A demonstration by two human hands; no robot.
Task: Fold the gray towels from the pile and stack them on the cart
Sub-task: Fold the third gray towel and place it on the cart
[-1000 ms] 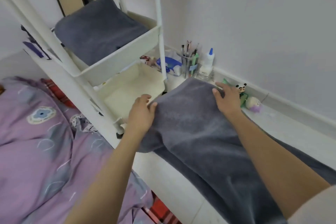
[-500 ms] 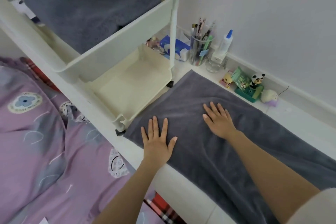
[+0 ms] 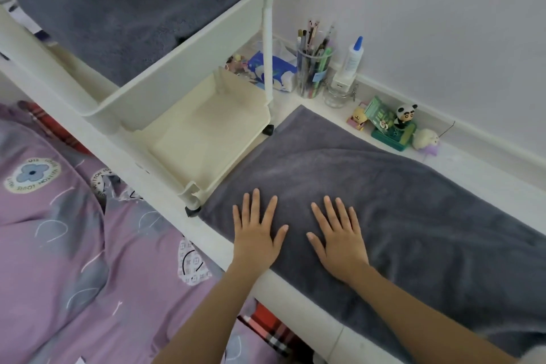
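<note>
A gray towel (image 3: pixel 369 183) lies spread flat along a white ledge, running from the cart's foot toward the lower right. My left hand (image 3: pixel 256 233) presses flat on its near left part, fingers straight and spread. Beside it, my right hand (image 3: pixel 339 235) rests flat on the towel too, palm down. A white cart (image 3: pixel 189 47) stands at the upper left; its upper tray holds a folded gray towel (image 3: pixel 124 6). The cart's lower tray (image 3: pixel 206 133) holds nothing that I can see.
A pen cup (image 3: pixel 313 68), a glue bottle (image 3: pixel 353 55), a small jar, a tissue pack (image 3: pixel 271 69) and little toys (image 3: pixel 393 124) line the wall behind the towel. A purple patterned quilt (image 3: pixel 59 230) covers the bed at the left.
My hands let go of the towel's far end, laid it flat, and slid back toward me. Both palms now press near the towel's front edge, closer together than before.
</note>
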